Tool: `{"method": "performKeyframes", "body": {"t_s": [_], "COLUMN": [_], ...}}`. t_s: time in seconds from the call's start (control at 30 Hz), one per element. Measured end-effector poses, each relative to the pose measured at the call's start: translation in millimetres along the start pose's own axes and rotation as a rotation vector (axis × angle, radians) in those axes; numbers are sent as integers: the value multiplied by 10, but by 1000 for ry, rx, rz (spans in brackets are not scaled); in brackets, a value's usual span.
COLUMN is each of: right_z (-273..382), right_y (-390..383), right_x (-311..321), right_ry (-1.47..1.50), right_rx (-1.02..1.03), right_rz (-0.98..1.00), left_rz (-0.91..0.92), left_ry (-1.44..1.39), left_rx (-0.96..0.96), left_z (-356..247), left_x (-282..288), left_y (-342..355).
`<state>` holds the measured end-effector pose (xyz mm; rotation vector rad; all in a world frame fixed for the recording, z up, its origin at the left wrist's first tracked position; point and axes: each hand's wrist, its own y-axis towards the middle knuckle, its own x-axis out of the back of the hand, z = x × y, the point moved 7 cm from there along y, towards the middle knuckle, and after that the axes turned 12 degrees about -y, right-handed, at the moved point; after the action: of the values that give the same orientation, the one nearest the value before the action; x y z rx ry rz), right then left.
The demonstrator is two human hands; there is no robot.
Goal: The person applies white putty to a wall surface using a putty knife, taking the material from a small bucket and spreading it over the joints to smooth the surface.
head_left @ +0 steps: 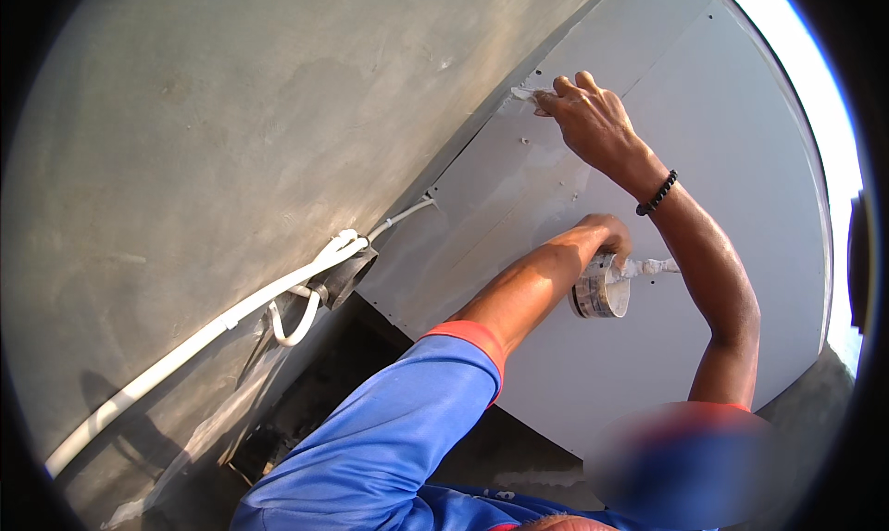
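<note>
My right hand (593, 124), with a dark bead bracelet at its wrist, grips a small white-smeared scraper (523, 95) against the seam between the grey panel (741, 179) and the wall. Lower and to the left, my left hand (607, 230) curls over the rim of a small round tub (602, 301), holding it beneath the panel. A tool handle caked in white compound (648, 267) sticks out of the tub to the right. Small dark fixing holes and pale patches of filler show on the panel. My left fingertips are partly hidden.
A plastered grey wall (231, 114) fills the left side. A white conduit (176, 366) runs diagonally along it, looping at a dark cylindrical fitting (343, 276). A dark opening (361, 346) lies below the panel's lower edge. Bright light shows beyond the panel's right edge.
</note>
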<state>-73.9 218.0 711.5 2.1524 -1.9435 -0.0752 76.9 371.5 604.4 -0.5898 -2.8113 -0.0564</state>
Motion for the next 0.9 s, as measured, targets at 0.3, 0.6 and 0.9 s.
{"method": "performKeyframes", "body": {"t_s": [0.3,0.6,0.9], "right_z": [-480,-407,-366], "right_y": [-126,-116,-199], "right_x": [-587,-776,-145], "right_ry": [-230,-249,-273], "right_rx": [317,179,89], "right_rz": [-289,-243,105], "left_rz": [45,16,-51], "left_ry": [40,111,15], "left_rx": [-2,-27,-1], "left_z": [-9,-21,-1], "left_x": [-71,-45,-13], "left_y": [244,193,41]}}
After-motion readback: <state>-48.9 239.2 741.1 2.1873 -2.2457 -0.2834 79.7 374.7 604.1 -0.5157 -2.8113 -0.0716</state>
